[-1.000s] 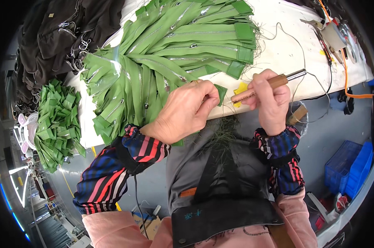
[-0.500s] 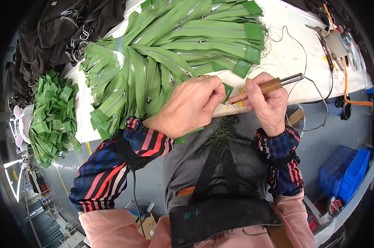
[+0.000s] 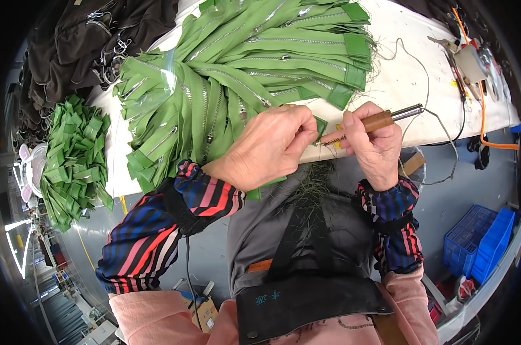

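My left hand [image 3: 266,146] is closed in a pinch at the table's near edge. It grips a green zipper whose end tab [image 3: 321,127] sticks out past the fingertips. My right hand [image 3: 375,144] holds a wooden-handled thread-burning pen [image 3: 379,121], with a metal rear end and a coil towards the tip. The tip points left and is close beside the tab; whether they touch I cannot tell. Beyond my left hand spreads a large heap of green zippers [image 3: 220,49] with silver teeth and tabbed ends, partly bound by a clear band [image 3: 168,72].
A bundle of green tabbed strips [image 3: 73,167] hangs at the table's left edge. Dark bags [image 3: 93,40] lie at the far left. A thin cord [image 3: 427,86] loops right of the pen. Loose threads [image 3: 312,190] cover my apron. Blue crates [image 3: 470,238] stand lower right.
Almost nothing differs. Both hands keep their hold, and the pen tip stays beside the tab. The whole view has shifted very slightly.
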### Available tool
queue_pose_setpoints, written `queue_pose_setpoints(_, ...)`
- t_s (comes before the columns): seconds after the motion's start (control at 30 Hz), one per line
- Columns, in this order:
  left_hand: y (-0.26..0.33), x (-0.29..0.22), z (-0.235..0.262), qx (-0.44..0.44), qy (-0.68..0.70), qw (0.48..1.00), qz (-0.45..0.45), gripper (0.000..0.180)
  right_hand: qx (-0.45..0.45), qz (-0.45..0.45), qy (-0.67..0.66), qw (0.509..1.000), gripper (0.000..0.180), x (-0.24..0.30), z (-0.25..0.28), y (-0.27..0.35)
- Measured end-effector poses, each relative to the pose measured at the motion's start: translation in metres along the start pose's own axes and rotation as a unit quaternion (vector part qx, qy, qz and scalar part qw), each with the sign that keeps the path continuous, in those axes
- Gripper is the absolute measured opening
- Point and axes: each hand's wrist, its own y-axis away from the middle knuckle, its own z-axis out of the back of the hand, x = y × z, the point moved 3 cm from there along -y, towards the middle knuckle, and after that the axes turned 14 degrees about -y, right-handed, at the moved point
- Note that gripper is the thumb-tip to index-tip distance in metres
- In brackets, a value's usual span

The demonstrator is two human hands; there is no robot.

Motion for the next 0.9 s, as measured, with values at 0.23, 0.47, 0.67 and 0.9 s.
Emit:
queue_pose_setpoints(0.23, 0.000, -0.001, 0.001, -0.007, 0.008, 1.000, -0.008, 0.006, 0.004, -0.002, 0.004, 1.000, 0.013, 0.000, 0.000, 0.000)
queue_pose_setpoints(0.47, 0.000, -0.002, 0.011, 0.073, 0.007, 0.997, 0.002, 0.002, -0.004, -0.002, 0.019, 1.000, 0.012, 0.004, 0.001, 0.000)
queue_pose_setpoints(0.67, 0.011, -0.016, 0.025, 0.126, -0.063, 0.983, -0.121, 0.008, -0.167, 0.075, -0.146, 0.972, 0.020, 0.001, 0.028, -0.006)
queue_pose_setpoints(0.9, -0.019, -0.019, 0.006, 0.043, -0.208, 0.968, -0.137, 0.020, -0.191, 0.077, -0.202, 0.958, 0.021, 0.006, 0.028, -0.007)
